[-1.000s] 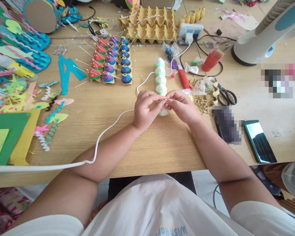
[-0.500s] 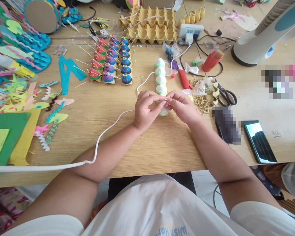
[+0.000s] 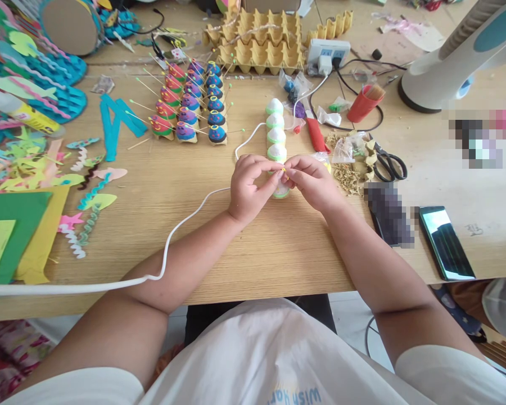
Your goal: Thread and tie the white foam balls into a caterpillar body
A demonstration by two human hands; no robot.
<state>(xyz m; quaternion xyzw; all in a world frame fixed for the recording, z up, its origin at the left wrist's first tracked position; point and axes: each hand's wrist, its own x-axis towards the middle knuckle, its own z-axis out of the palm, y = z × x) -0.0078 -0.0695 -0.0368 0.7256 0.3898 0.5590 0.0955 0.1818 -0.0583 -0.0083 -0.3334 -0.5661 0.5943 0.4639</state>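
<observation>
My left hand (image 3: 249, 188) and my right hand (image 3: 314, 181) meet fingertip to fingertip over the nearest white dome (image 3: 281, 191) of a row of white, green-rimmed domes (image 3: 275, 129) on the wooden table (image 3: 219, 230). Both hands are pinched together on a tiny yellow-tipped pin (image 3: 284, 169) right above that dome. The dome itself is mostly hidden under my fingers. A white cable (image 3: 181, 222) runs under my left wrist and off the table's left edge.
Painted dome figures with pins (image 3: 189, 107) stand at the back, egg trays (image 3: 259, 42) behind them. Coloured paper cut-outs (image 3: 29, 169) lie on the left. Scissors (image 3: 388, 163), a red cup (image 3: 362, 103), a phone (image 3: 446, 242) and a fan base (image 3: 434, 84) are on the right.
Hardly anything differs; my fingertips have shifted very slightly around the pin, and both hands stay over the same dome.
</observation>
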